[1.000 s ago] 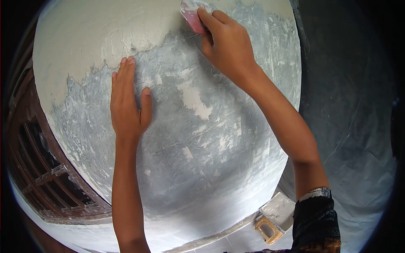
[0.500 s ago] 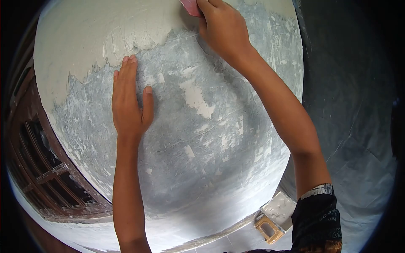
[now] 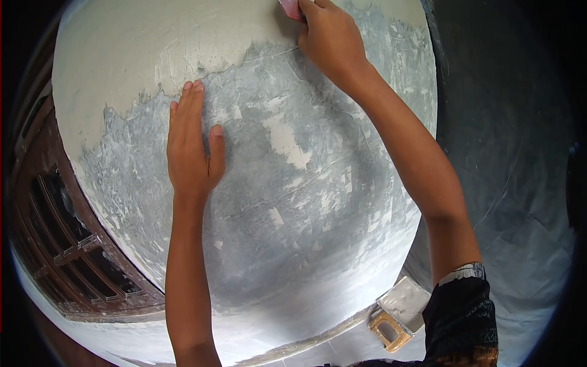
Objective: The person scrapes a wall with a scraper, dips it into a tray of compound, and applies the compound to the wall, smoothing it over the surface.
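A grey wall [image 3: 257, 183] fills the middle of the view, with a smooth cream coating [image 3: 140, 49] over its upper part and a ragged lower edge to that coating. My left hand [image 3: 194, 140] lies flat on the wall, fingers stretched upward, their tips near the coating's edge. At the top, my right hand [image 3: 333, 43] grips a pinkish-red scraper [image 3: 291, 8] against the coated area; the scraper is partly cut off by the frame. Pale patches [image 3: 286, 144] mark the grey surface between my arms.
At the lower left is a brown wooden frame with slats [image 3: 82, 244]. A container of pale paste [image 3: 405, 303] stands on the floor at the lower right, with a yellowish handle-like piece [image 3: 389, 331] beside it. Dark sheeting [image 3: 507, 183] hangs on the right.
My right hand and the scraper have shifted slightly to the right along the top. My left hand keeps its place on the wall, while the whole view has shifted a little.
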`<state>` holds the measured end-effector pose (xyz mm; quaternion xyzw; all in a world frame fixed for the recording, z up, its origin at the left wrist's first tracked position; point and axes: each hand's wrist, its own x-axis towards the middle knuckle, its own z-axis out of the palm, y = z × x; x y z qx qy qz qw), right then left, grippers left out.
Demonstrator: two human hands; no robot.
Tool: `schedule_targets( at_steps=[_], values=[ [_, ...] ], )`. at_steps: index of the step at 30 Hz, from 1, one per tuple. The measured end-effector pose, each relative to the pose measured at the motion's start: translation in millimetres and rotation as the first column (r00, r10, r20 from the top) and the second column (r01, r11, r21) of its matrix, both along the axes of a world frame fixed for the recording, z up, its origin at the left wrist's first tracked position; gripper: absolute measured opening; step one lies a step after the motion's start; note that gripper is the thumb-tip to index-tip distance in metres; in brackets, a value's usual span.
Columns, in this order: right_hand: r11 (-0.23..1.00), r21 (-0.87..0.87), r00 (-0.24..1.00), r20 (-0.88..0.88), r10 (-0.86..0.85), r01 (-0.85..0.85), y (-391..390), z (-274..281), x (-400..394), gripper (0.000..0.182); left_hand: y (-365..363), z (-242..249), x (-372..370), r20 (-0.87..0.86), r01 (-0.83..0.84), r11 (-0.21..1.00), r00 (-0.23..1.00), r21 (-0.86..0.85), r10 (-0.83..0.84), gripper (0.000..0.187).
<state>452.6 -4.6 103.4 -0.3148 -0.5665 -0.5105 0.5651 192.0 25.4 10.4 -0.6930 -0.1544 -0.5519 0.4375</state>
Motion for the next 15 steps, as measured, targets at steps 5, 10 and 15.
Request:
schedule_targets(
  at_steps=[5, 10, 15],
  values=[
    [0.993, -0.096, 0.985, 0.168, -0.049, 0.065, 11.2, -81.2, -28.2, 0.045, -0.3, -1.0, -1.1, -0.011, 0.009, 1.000, 1.000, -0.005, -0.009, 0.050],
    [0.997, -0.029, 0.994, 0.077, 0.075, -0.073, -9.3, -49.7, -26.2, 0.042, -0.7, 0.5, -0.9, -0.021, 0.025, 1.000, 0.999, -0.012, -0.025, 0.050],
    [0.997, -0.006, 0.996, 0.041, -0.074, 0.074, 16.0, -2.2, -8.2, 0.031, 0.2, 0.3, -1.1, -0.022, 0.024, 1.000, 0.999, -0.002, -0.024, 0.049]
  ],
)
